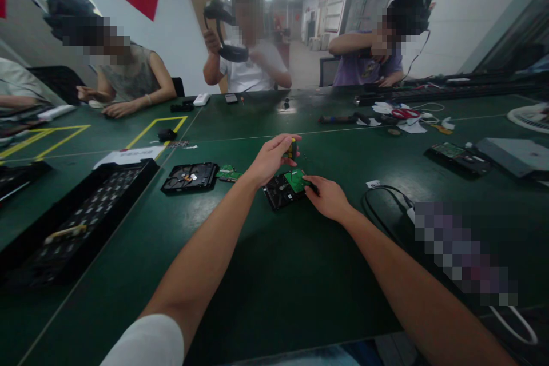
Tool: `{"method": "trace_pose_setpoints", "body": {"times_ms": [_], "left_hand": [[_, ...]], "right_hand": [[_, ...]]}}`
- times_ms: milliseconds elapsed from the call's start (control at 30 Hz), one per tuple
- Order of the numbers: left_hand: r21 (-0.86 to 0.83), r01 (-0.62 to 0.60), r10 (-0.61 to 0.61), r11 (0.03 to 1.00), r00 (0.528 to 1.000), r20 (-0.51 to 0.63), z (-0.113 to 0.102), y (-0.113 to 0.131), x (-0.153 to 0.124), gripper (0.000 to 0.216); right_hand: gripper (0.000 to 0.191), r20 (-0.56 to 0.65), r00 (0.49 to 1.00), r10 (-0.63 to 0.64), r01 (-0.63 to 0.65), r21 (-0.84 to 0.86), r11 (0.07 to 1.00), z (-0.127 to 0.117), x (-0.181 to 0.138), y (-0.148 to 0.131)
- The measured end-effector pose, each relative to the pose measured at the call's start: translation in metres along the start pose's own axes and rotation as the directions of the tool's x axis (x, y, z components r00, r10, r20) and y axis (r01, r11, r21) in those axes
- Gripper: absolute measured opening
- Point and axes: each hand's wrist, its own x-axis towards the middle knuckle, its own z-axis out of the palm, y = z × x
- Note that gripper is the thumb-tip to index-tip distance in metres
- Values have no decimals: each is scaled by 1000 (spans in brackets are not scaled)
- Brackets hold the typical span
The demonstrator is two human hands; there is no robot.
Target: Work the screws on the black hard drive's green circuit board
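My left hand (271, 159) is closed round the yellow and black handle of a screwdriver (293, 149), held upright over a hard drive (279, 191). The drive lies on the green table, with a green circuit board (295, 180) on its upper side. At the drive's right edge, the fingers of my right hand (328, 197) are closed on it. The screwdriver's tip is too small to make out. To the left lie a second hard drive (190, 177) and a loose green circuit board (229, 172), partly behind my left forearm.
A long black tray (86, 217) stands at the left. On the right are a cable (380, 223), another drive with a board (458, 158) and a grey metal box (514, 157). Cloths and tools (401, 114) lie farther back. Several people sit across the table (266, 274).
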Motion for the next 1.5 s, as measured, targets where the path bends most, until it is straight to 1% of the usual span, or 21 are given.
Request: {"method": "trace_pose_setpoints", "body": {"times_ms": [33, 100, 200, 267, 367, 433, 500, 600, 667, 733, 800, 933, 1033, 1100, 1167, 1233, 1300, 1400, 1433, 1500], "left_hand": [[-26, 18, -18, 1000, 1000, -6, -1, 1, 0, 36], [-14, 27, -28, 1000, 999, -38, -3, 4, -1, 32], [104, 4, 8, 995, 992, -123, -1, 5, -2, 32], [123, -14, 33, 992, 988, -154, 3, 5, -2, 35], [87, -50, 61, 995, 990, -123, 8, 3, -2, 36], [91, -51, 60, 995, 993, -100, 9, 2, -1, 33], [63, -25, 31, 998, 995, -96, 9, 3, -1, 29], [-18, 17, -19, 1000, 995, -96, 5, 5, -1, 28], [24, 23, -20, 999, 993, -115, 4, 6, -2, 27], [108, 13, 5, 994, 987, -162, 3, 6, -2, 28], [141, -12, 38, 990, 982, -186, 5, 5, -2, 31], [127, -81, 96, 989, 988, -117, 9, 2, -1, 38], [172, -70, 89, 983, 991, -104, 11, 2, -1, 36], [145, -31, 51, 989, 990, -133, 11, 4, -2, 37], [81, 8, 5, 997, 988, -153, 10, 6, -2, 38], [64, 24, -13, 998, 986, -168, 8, 7, -2, 38], [128, 24, 3, 991, 979, -203, 8, 7, -2, 38], [241, 33, 38, 970, 957, -286, 8, 4, -2, 43], [255, 36, 45, 966, 952, -303, 9, 3, -2, 46], [259, 22, 59, 965, 952, -301, 10, 3, -2, 48]], "right_hand": [[42, -1, 1000, 4, -4, -2, 1000, 0, 0, 0], [42, -3, 1000, 13, -13, -5, 1000, 1, 0, 2], [42, -4, 1000, 9, -9, -7, 1000, 3, 0, 4], [42, -9, 1000, -5, 5, -7, 1000, 4, 0, 5], [42, -25, 1000, -14, 14, -1, 1000, 5, -1, 6], [42, -33, 999, -20, 20, 4, 1000, 6, -1, 6], [41, -38, 999, -21, 21, 6, 1000, 6, 0, 6], [41, -30, 1000, -10, 10, 4, 1000, 4, 0, 4], [42, -18, 1000, -3, 4, 2, 1000, 3, 0, 3], [42, -16, 1000, -2, 2, 4, 1000, 2, -1, 2], [41, -21, 1000, 4, -4, 8, 1000, 2, -1, 2], [41, -22, 1000, 3, -3, 9, 1000, 3, -1, 3], [42, -19, 1000, 9, -9, 3, 1000, 3, -1, 3], [42, -16, 1000, 10, -10, 3, 1000, 2, -1, 2], [42, -10, 1000, 12, -12, 4, 1000, 1, -1, 2], [42, -5, 1000, 14, -14, 4, 1000, 1, -1, 2], [42, -11, 1000, 11, -11, 6, 1000, 2, -1, 2], [42, -20, 1000, 10, -10, 12, 1000, 2, 0, 2], [42, -16, 1000, 13, -13, 14, 1000, 2, 0, 2], [43, -3, 1000, 19, -19, 15, 1000, 1, 0, 2]]}}
